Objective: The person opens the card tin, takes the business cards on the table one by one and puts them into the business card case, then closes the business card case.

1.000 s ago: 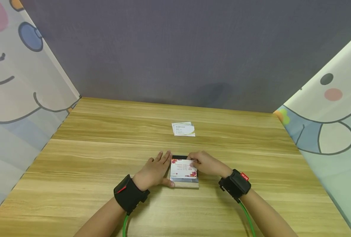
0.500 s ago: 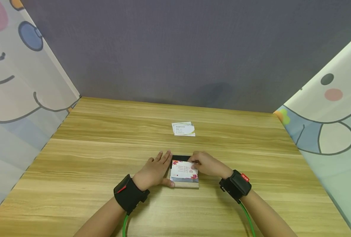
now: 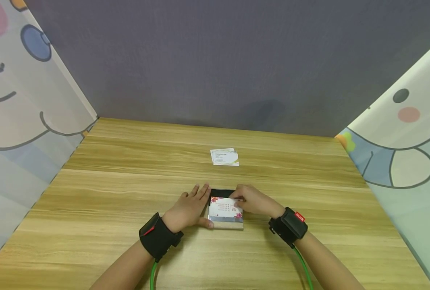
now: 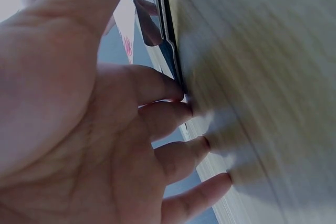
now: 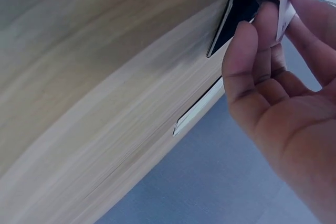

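In the head view, a flat business card holder (image 3: 222, 193) lies on the table, with a black inside and a shiny silver strip along its near side. My left hand (image 3: 187, 211) rests beside its left edge, fingers spread and straight, the thumb at its near left corner. My right hand (image 3: 252, 200) pinches the right end of a white business card (image 3: 222, 207) with red and purple flower corners, over the holder. The right wrist view shows this card (image 5: 286, 6) standing between thumb and fingers, close over the black inside (image 5: 228, 27).
Farther back on the wooden table (image 3: 127, 193), a couple of overlapping white business cards (image 3: 225, 158) lie beyond the holder. A grey partition (image 3: 215, 64) rises behind the table. Green cables (image 3: 303, 266) trail from the wrist cameras.
The printed card has shifted slightly right and toward me, so more of the holder's black inside shows behind it. The left hand has stayed in place.
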`<action>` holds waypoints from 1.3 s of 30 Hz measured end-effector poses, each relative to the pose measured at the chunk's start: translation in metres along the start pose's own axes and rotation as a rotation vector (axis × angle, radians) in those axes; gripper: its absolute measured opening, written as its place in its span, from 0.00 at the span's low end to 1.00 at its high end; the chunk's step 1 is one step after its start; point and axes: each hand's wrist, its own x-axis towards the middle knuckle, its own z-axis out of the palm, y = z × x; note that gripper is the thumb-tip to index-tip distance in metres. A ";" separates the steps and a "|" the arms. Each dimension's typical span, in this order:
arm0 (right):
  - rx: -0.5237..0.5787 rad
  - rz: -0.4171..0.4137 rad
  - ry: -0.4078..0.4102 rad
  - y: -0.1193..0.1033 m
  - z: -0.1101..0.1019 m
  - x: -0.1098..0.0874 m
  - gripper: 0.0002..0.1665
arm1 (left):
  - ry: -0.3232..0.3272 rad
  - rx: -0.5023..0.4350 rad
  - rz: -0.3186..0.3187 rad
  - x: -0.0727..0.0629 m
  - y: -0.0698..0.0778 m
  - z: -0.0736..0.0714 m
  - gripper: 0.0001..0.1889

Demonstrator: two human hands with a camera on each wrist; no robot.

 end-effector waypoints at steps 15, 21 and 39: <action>0.059 -0.012 -0.027 -0.004 0.006 0.000 0.09 | -0.014 0.009 -0.006 0.000 0.000 0.000 0.53; 0.069 -0.021 -0.040 -0.002 0.007 0.000 0.08 | -0.011 0.015 -0.006 0.000 0.000 0.000 0.53; 0.020 -0.082 -0.031 -0.002 0.008 0.001 0.06 | -0.026 0.015 -0.015 -0.002 0.003 -0.002 0.53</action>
